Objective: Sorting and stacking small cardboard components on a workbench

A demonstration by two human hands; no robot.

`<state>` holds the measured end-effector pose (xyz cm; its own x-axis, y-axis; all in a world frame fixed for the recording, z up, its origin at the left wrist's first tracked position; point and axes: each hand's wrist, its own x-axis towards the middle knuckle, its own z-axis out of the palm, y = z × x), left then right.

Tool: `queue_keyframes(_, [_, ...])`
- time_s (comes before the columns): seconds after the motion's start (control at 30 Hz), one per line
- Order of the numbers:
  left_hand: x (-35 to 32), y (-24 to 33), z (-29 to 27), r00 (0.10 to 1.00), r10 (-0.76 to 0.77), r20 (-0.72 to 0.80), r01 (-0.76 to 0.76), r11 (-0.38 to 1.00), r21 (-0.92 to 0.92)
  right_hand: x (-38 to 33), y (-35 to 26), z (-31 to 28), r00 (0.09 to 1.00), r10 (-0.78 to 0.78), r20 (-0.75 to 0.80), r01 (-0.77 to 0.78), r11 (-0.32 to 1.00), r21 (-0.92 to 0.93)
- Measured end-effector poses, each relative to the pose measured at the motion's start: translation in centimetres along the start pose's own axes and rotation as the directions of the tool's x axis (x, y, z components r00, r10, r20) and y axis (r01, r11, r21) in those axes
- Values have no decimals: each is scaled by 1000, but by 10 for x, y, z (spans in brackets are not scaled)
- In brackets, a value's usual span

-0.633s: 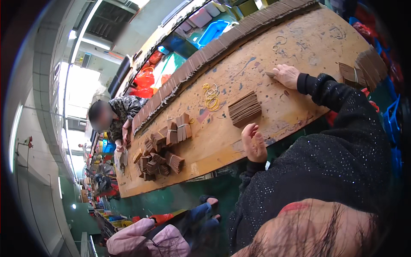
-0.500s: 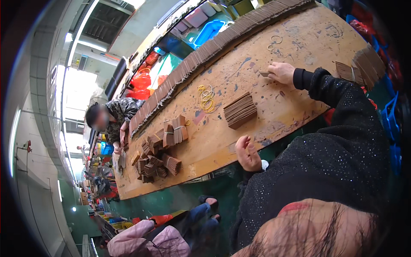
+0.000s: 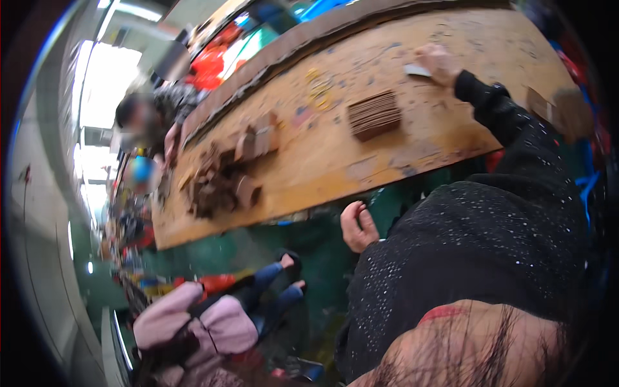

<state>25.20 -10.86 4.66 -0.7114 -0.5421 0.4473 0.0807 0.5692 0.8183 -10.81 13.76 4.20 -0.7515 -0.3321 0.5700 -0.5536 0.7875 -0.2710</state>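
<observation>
My right hand (image 3: 440, 64) is over the far right part of the wooden table (image 3: 322, 155), its fingers closed on a small flat piece (image 3: 418, 69) whose edge looks pale in the blur. My left hand (image 3: 358, 227) hovers off the table's near edge, fingers loosely curled and apart, with nothing seen in it. Between the two hands, nearer the table's front, sits a neat block of stacked brown flat pieces (image 3: 374, 115). Yellow rubber bands (image 3: 318, 89) lie to the left of that block.
Brown bundles (image 3: 222, 177) are heaped on the left of the table. A long row of brown pieces (image 3: 277, 61) lines the far edge, and more bundles (image 3: 548, 106) lie at the right end. A co-worker (image 3: 145, 119) is at the far left; a person in pink (image 3: 193, 322) is below.
The view has shifted and blurred. My left hand has drawn back from the table edge toward my body. The right hand still holds a flat piece, now turned so that it looks paler.
</observation>
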Motion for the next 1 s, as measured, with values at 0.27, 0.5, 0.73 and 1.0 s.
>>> queue_keyframes(0.27, [-28, -29, -79, 998, -15, -66, 16, 1000, 22, -60, -211, -19, 919, -393, 35, 287, 726, 626])
queue_keyframes(0.5, [-52, -45, -178, 967, -104, -231, 138, 981, 138, -127, -406, 12, 660, -747, 74, 398, 432, 809])
queue_keyframes(0.73, [-59, -80, -278, 922, -16, -386, 135, 950, 283, -146, -513, 47, 572, -813, 107, 304, 332, 893])
queue_keyframes(1.0, [8, -140, -369, 973, 87, -215, 51, 823, 566, -118, -611, 87, 456, -889, 31, 239, 156, 958])
